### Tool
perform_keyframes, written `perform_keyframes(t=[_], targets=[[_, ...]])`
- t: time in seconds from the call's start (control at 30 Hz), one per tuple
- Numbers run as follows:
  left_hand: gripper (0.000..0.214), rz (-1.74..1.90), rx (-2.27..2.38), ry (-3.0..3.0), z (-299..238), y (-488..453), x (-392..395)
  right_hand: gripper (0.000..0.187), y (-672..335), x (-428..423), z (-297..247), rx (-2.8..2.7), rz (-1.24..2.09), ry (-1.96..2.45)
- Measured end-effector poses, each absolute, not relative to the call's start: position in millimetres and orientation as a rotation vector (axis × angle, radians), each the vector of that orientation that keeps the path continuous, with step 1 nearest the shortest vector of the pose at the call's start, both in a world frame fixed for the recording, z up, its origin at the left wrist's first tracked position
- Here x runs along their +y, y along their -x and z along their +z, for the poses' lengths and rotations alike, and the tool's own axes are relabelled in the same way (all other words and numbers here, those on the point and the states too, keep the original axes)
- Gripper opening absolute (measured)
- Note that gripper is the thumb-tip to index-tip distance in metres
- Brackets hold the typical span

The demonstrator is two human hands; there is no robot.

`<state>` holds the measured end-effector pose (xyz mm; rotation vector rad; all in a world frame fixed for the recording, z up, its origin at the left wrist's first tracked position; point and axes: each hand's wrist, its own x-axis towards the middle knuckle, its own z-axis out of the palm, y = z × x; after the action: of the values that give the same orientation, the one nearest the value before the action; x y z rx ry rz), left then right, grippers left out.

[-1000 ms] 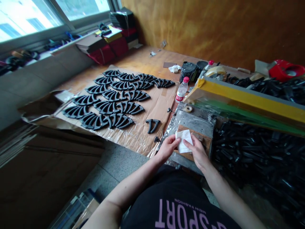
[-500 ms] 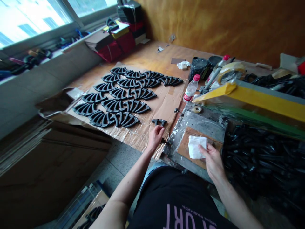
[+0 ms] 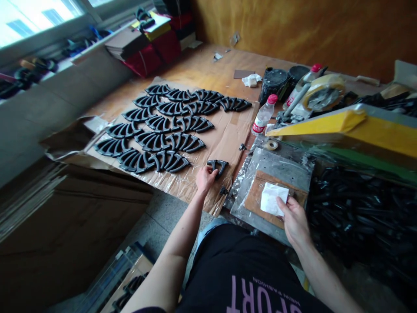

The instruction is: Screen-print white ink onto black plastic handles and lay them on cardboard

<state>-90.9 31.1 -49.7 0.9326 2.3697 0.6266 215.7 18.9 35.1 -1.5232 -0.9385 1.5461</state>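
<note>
My left hand (image 3: 206, 177) is closed on a black plastic handle-like part (image 3: 222, 167) with two prongs, low over the front right of the cardboard sheet (image 3: 228, 130). To its left, several rows of similar black curved parts (image 3: 169, 161) lie nested on that cardboard. My right hand (image 3: 295, 219) pinches a folded white cloth or paper wipe (image 3: 273, 198) between thumb and fingers. The wipe is above a brown board (image 3: 256, 202) on a grey metal plate (image 3: 283, 167).
A bottle with a red cap (image 3: 264, 115) stands behind the plate, near a tape roll (image 3: 271, 145) and black tubs (image 3: 273, 84). A heap of black parts (image 3: 352, 213) lies at right below a yellow-edged panel (image 3: 355, 121). Stacked cardboard (image 3: 74, 208) stands at lower left.
My left hand has shifted slightly left, and the black part in it has turned so its prongs show more. My right hand still holds the wipe. The whole view has shifted a little.
</note>
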Motion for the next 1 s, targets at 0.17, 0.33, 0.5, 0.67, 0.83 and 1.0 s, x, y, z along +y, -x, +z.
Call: perform_keyframes(t=[0.17, 0.33, 0.5, 0.67, 0.83, 1.0], targets=[[0.03, 0.679, 2.46, -0.841, -35, 95, 27, 0.048, -228, 25, 30, -1.117, 1.328, 1.554], [0.026, 0.867, 2.235, -1.328, 0, 65, -11, 0.039, -232, 22, 38, -1.61, 0.899, 1.67], [0.019, 0.754, 1.731, -1.844, 7, 5, -57, 0.032, -205, 18, 46, -2.105, 0.542, 1.289], [0.017, 0.652, 1.725, -1.979, -3, -13, -67, 0.045, -181, 15, 23, -2.439, 0.525, 1.011], [0.015, 0.619, 1.74, -2.014, -3, -11, -65, 0.054, -182, 3, 3, -2.57, 0.622, 1.033], [0.01, 0.589, 1.756, -2.007, -3, -13, -66, 0.056, -202, -14, 8, -2.598, 0.622, 0.961]])
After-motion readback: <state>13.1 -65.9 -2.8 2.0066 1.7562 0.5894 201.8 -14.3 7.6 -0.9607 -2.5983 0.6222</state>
